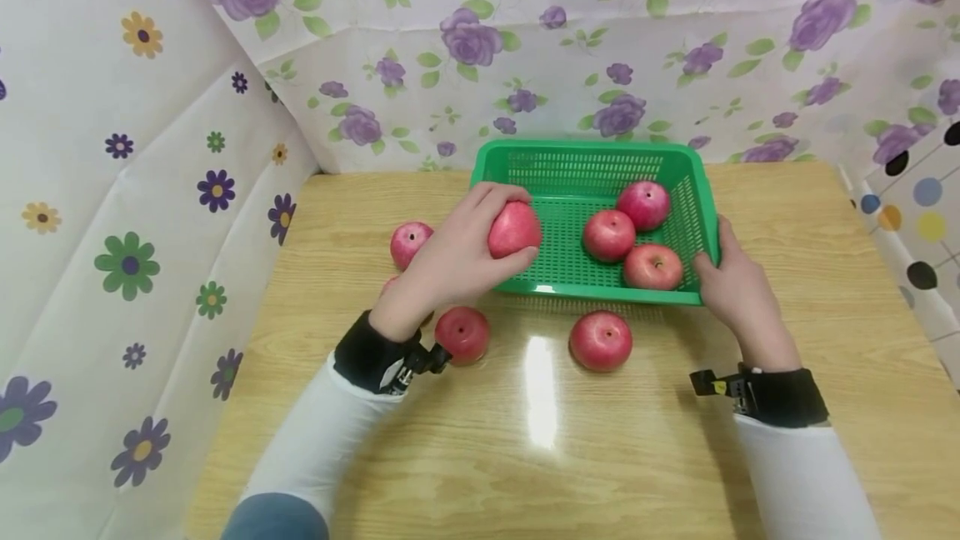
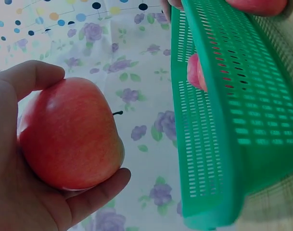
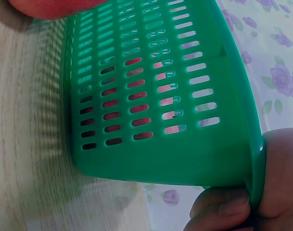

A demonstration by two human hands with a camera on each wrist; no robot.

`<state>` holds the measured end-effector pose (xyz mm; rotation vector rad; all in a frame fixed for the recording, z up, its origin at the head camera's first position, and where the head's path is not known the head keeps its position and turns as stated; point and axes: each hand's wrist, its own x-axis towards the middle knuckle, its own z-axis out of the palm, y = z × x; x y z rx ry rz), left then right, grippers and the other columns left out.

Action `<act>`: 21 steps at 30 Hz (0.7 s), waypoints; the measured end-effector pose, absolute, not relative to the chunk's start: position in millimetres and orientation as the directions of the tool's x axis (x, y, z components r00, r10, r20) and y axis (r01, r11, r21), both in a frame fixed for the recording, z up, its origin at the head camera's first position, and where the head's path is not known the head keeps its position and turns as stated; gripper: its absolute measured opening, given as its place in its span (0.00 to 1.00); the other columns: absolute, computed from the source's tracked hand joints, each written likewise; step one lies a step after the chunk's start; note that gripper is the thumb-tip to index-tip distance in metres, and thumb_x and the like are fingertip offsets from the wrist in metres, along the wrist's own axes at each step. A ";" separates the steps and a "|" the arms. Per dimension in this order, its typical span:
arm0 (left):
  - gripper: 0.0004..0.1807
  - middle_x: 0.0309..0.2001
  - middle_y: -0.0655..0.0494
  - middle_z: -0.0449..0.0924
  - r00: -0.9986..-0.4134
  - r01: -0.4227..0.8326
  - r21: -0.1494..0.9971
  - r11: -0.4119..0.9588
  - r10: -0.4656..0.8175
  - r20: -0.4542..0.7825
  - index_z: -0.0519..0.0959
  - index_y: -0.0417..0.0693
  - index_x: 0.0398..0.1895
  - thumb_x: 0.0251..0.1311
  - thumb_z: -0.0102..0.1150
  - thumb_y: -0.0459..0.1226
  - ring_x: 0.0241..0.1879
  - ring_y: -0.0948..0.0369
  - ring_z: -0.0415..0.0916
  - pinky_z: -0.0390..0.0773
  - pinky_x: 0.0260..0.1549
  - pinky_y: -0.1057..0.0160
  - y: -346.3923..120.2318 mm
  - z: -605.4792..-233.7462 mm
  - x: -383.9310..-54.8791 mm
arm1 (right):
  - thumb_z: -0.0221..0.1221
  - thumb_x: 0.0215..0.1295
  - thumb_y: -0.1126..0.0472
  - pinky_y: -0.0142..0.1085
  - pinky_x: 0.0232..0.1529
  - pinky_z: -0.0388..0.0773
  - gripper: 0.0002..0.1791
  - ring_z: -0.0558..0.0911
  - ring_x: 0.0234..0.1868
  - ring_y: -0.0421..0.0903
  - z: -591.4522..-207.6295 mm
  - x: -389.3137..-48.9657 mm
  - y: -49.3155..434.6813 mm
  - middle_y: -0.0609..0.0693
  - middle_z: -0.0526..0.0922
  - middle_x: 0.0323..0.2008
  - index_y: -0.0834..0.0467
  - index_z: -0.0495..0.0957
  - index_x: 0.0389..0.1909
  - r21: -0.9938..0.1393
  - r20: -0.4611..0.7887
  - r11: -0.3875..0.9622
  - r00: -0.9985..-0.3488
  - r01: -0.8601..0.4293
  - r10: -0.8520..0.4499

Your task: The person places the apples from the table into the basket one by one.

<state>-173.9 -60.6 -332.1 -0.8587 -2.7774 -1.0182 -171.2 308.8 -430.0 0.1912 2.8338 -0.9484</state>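
Just ahead of me, a person is leaning both arms over a wood-grained table [image 1: 615, 457], and the left hand [image 1: 467, 242] is gripping a red apple [image 1: 516, 230] at the left end of a green plastic basket [image 1: 592, 297]. The palm is backing the fruit on its left, the fingers are curling round its far side and the thumb is pressing along its near side, so its right face is showing bare between them. Seen from the left wrist, its stem [image 2: 118, 113] is pointing away from the palm, and a gap is separating the fruit from the basket wall.

The right hand [image 1: 738, 286] is pinching the basket's rim near the front right corner, its thumb lying on the inner side and its other fingers bending outside and below the edge.

Inside, three more apples are sitting together toward the right end: a darker one [image 1: 643, 205] at the back, one [image 1: 609, 236] to the left, and a paler one [image 1: 653, 267] in front, stem upward. On the table, one apple [image 1: 602, 341] is resting just before the basket, another [image 1: 462, 335] beside the left wrist, and a third [image 1: 410, 243] left of that hand; a fourth is mostly hiding beneath the forearm.
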 end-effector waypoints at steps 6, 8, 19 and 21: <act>0.29 0.58 0.58 0.68 -0.842 0.528 0.527 0.666 0.493 0.222 0.70 0.55 0.61 0.57 0.61 0.52 0.50 0.65 0.68 0.78 0.44 0.63 -45.4 -324.3 -190.4 | 0.34 0.78 0.43 0.57 0.35 0.72 0.39 0.71 0.47 0.69 -430.5 -171.1 309.2 0.80 0.59 0.65 0.49 0.26 0.78 -0.583 -0.178 0.795 -0.981 0.169 0.078; 0.29 0.57 0.58 0.68 -0.842 0.528 0.508 0.681 0.495 0.212 0.70 0.55 0.60 0.56 0.61 0.52 0.49 0.65 0.68 0.78 0.43 0.64 -41.1 -323.3 -195.5 | 0.34 0.78 0.44 0.58 0.36 0.72 0.39 0.71 0.47 0.69 -430.6 -170.9 309.3 0.80 0.59 0.65 0.49 0.25 0.78 -0.585 -0.179 0.793 -0.981 0.171 0.079; 0.30 0.54 0.58 0.69 -0.862 0.494 0.423 0.760 0.490 0.127 0.69 0.59 0.59 0.50 0.60 0.53 0.48 0.63 0.66 0.76 0.38 0.63 -21.9 -323.7 -220.1 | 0.35 0.78 0.44 0.63 0.41 0.72 0.39 0.70 0.50 0.69 -431.1 -170.9 309.9 0.79 0.58 0.66 0.50 0.26 0.78 -0.584 -0.177 0.793 -0.980 0.175 0.087; 0.31 0.54 0.58 0.68 -0.866 0.483 0.413 0.772 0.492 0.092 0.69 0.60 0.60 0.50 0.60 0.54 0.48 0.63 0.66 0.76 0.38 0.63 -16.6 -322.6 -225.8 | 0.35 0.78 0.44 0.62 0.40 0.72 0.39 0.70 0.49 0.68 -431.3 -170.9 310.4 0.79 0.58 0.66 0.50 0.26 0.78 -0.585 -0.175 0.791 -0.981 0.176 0.089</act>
